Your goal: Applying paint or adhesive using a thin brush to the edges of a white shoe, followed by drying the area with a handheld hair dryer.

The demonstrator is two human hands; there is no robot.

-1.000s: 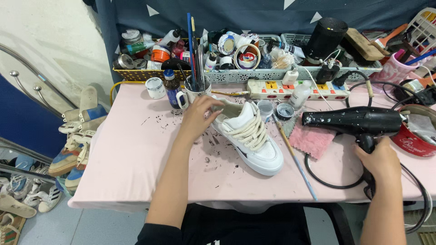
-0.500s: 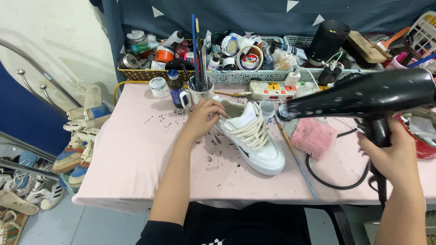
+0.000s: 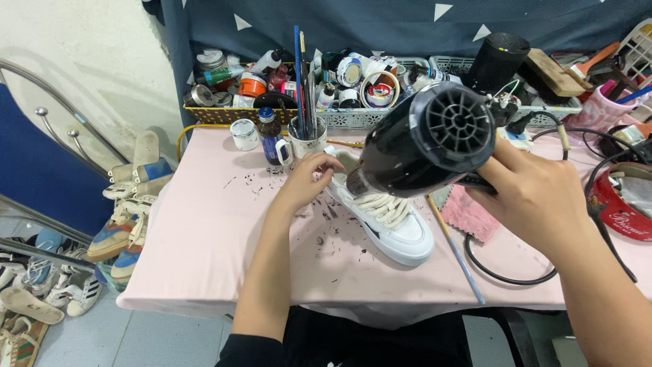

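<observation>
A white sneaker (image 3: 397,224) with cream laces lies on the pink table (image 3: 217,231), toe toward me. My left hand (image 3: 305,180) grips its heel end. My right hand (image 3: 533,194) holds a black hair dryer (image 3: 424,139) lifted above the shoe, its round rear grille facing the camera and its nozzle pointing down toward the sneaker's opening. The dryer hides the middle of the shoe. Its black cord (image 3: 506,275) loops over the table at the right.
A mug of brushes (image 3: 304,139), a dark bottle (image 3: 269,136) and a small white jar (image 3: 243,134) stand behind the shoe. Baskets of jars and tape (image 3: 353,85) line the back. A pink cloth (image 3: 470,214), a long brush (image 3: 456,251), a red tin (image 3: 625,204); shoes on a rack (image 3: 129,204) left.
My right hand has lifted the hair dryer from the right side of the table and swung it left over the sneaker. My left hand has stayed on the shoe's heel.
</observation>
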